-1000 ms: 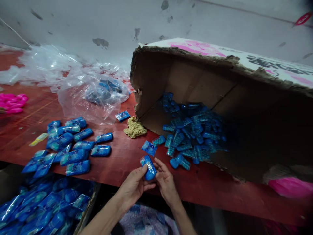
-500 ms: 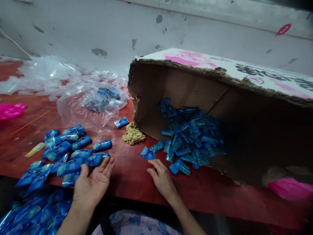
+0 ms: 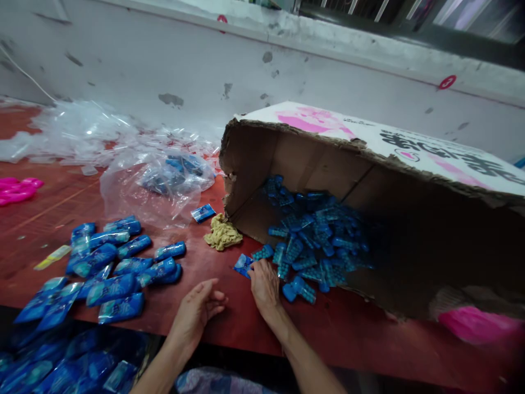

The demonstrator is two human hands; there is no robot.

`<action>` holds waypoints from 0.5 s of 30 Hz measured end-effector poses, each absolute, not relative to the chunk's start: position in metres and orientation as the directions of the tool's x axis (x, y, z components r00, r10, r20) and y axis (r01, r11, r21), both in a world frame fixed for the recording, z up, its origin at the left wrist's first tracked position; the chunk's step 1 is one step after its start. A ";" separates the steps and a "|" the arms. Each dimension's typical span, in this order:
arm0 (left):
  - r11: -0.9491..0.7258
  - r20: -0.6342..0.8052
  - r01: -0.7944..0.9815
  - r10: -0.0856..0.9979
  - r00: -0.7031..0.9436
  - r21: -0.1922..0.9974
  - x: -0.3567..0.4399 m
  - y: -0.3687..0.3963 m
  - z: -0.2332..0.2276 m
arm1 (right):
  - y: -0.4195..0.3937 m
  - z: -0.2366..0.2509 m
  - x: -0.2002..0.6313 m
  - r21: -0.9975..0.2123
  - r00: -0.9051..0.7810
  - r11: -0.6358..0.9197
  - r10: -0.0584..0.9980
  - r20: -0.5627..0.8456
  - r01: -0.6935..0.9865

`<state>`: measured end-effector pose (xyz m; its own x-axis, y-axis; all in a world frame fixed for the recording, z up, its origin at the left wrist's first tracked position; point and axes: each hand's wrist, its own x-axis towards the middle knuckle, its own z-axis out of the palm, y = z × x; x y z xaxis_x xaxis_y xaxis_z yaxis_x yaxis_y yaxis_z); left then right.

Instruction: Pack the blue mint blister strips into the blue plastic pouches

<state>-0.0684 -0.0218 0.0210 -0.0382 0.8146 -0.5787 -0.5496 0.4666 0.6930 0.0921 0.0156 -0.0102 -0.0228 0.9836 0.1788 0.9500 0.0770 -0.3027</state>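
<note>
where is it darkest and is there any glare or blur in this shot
Head view: darkest deep inside the cardboard box at right; soft glare on the clear plastic bags; edges stretched and slightly smeared; the hands, left and right, look fairly sharp.

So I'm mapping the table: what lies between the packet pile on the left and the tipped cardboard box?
In the head view, a crumpled tan cloth and one loose blue sachet lie on the red table.
</note>
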 end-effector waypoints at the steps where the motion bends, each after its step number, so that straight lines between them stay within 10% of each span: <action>1: 0.474 -0.570 -0.531 0.821 -0.021 0.702 -0.062 -0.023 0.022 | 0.016 -0.010 0.092 -0.302 -0.011 0.068 0.982 0.187 0.951; 15: 0.524 -0.599 -0.477 0.800 -0.007 0.706 -0.029 -0.023 0.000 | 0.010 -0.011 0.101 -0.429 -0.006 0.131 0.960 0.281 0.894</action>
<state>-0.0285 -0.0230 -0.0003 -0.0074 0.8004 -0.5994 -0.4771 0.5239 0.7056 0.1007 0.0103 -0.0107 -0.0057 0.9597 0.2810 0.8937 0.1310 -0.4292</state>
